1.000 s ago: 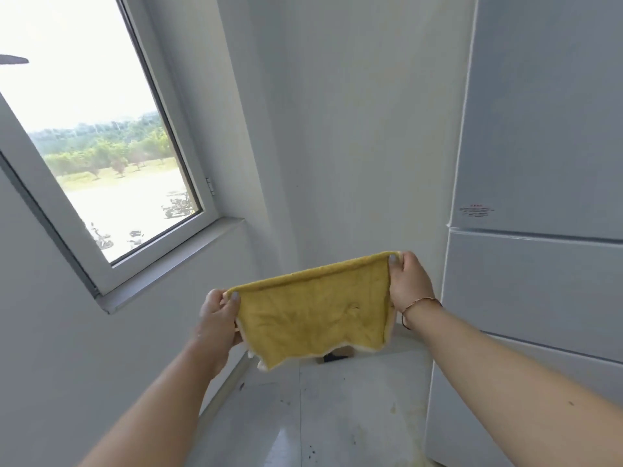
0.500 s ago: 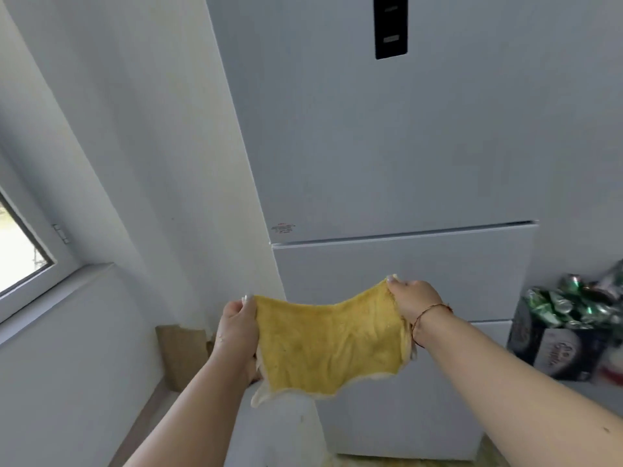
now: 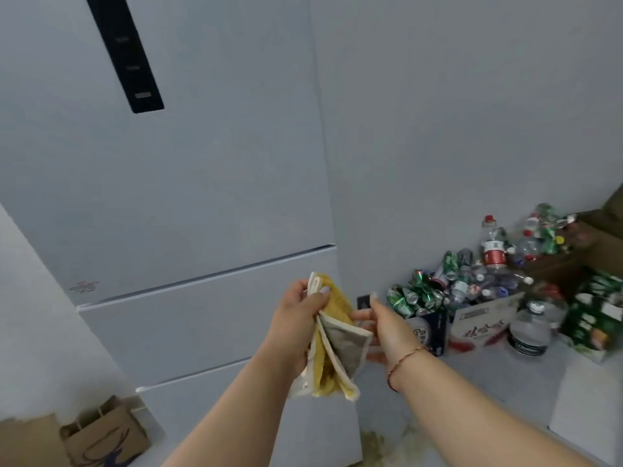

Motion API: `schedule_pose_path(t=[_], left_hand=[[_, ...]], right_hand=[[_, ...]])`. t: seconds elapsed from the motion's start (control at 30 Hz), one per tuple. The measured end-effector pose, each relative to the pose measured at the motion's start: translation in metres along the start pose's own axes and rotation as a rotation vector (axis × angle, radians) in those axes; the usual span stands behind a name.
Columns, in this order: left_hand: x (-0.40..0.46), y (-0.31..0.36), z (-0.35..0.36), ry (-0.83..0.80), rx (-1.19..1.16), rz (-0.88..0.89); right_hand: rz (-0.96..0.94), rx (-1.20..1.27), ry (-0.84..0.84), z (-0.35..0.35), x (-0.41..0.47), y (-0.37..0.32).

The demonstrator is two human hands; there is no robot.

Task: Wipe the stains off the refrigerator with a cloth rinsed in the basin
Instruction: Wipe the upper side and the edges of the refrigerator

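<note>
Cloth (image 3: 332, 335): hanging folded in front of the fridge (image 3: 188, 183), not touching it.
Left hand (image 3: 298, 323): its grip is pinching the cloth's top.
Right hand (image 3: 387, 328): fingers loose, touching the cloth's edge.
Job: wiping is not starting yet, I think.

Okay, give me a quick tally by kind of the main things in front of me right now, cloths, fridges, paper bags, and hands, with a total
Cloths: 1, the yellow cloth, folded
Refrigerators: 1, the refrigerator
Paper bags: 1, the brown paper bag on the floor
Hands: 2, the left hand gripping the cloth, the right hand touching it
Total: 5
The cans and bottles heaped at right are too jumbled to count.
</note>
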State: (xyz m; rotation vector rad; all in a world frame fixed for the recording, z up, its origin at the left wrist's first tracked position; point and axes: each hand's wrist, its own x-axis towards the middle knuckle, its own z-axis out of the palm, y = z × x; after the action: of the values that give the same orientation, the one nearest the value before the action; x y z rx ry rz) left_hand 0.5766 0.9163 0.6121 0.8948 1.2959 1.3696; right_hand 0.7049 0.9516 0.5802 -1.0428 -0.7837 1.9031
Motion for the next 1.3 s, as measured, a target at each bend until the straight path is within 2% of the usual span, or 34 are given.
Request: schedule_pose_path(t=[0.1,0.17,0.23,0.37,0.47,0.53,0.6,0.67,0.73,0.8,0.87,0.93,0.97,1.03,1.07,1.17,1.23,1.3], left_hand=[[0.007,-0.002,0.061,-0.303,-0.257,-0.027],[0.01,-0.01,0.092,-0.332,-0.567,-0.122],[0.017,-0.019,0.119,-0.316,-0.756,-0.216],[0.036,-0.03,0.149,-0.369,-0.637,-0.238],[0.055,-0.031,0.168,-0.415,-0.493,-0.234],[0.069,-0.031,0.177,-0.429,-0.439,-0.238],[0.087,-0.027,0.183,-0.429,-0.387,-0.226],[0.109,-0.024,0.185,-0.385,-0.304,-0.158],[0.143,-0.017,0.186,-0.254,-0.251,-0.079],[0.173,-0.014,0.187,-0.132,-0.2,-0.079],[0.189,-0.009,0.191,-0.192,-0.304,-0.202],[0.203,-0.005,0.196,-0.355,-0.599,-0.371],[0.213,-0.006,0.197,-0.409,-0.702,-0.414],[0.229,-0.007,0.196,-0.47,-0.777,-0.456],[0.236,-0.006,0.198,-0.494,-0.794,-0.464],[0.255,-0.001,0.205,-0.48,-0.81,-0.438],[0.276,0.003,0.211,-0.413,-0.789,-0.402],[0.299,0.006,0.212,-0.357,-0.753,-0.35]], right_hand=[[-0.031,0.404,-0.105,-0.019,-0.015,-0.018],[-0.088,0.622,-0.178,-0.031,-0.018,-0.029],[-0.116,0.634,-0.162,-0.049,-0.021,-0.041],[-0.19,0.541,-0.044,-0.077,-0.005,-0.052],[-0.209,0.586,0.046,-0.087,0.015,-0.061],[-0.235,0.658,0.021,-0.092,0.029,-0.066],[-0.232,0.635,0.103,-0.098,0.047,-0.073],[-0.217,0.625,0.073,-0.106,0.063,-0.089],[-0.253,0.539,0.099,-0.114,0.083,-0.115],[-0.33,0.382,0.129,-0.116,0.101,-0.141],[-0.316,0.164,0.085,-0.109,0.114,-0.161],[-0.363,-0.077,0.026,-0.102,0.128,-0.176],[-0.439,-0.078,0.04,-0.1,0.133,-0.187],[-0.603,0.011,0.165,-0.098,0.142,-0.21],[-0.642,0.104,0.145,-0.102,0.151,-0.217],[-0.398,0.68,-0.083,-0.102,0.177,-0.222],[-0.302,0.763,-0.084,-0.099,0.198,-0.218],[-0.27,0.721,-0.065,-0.103,0.218,-0.222]])
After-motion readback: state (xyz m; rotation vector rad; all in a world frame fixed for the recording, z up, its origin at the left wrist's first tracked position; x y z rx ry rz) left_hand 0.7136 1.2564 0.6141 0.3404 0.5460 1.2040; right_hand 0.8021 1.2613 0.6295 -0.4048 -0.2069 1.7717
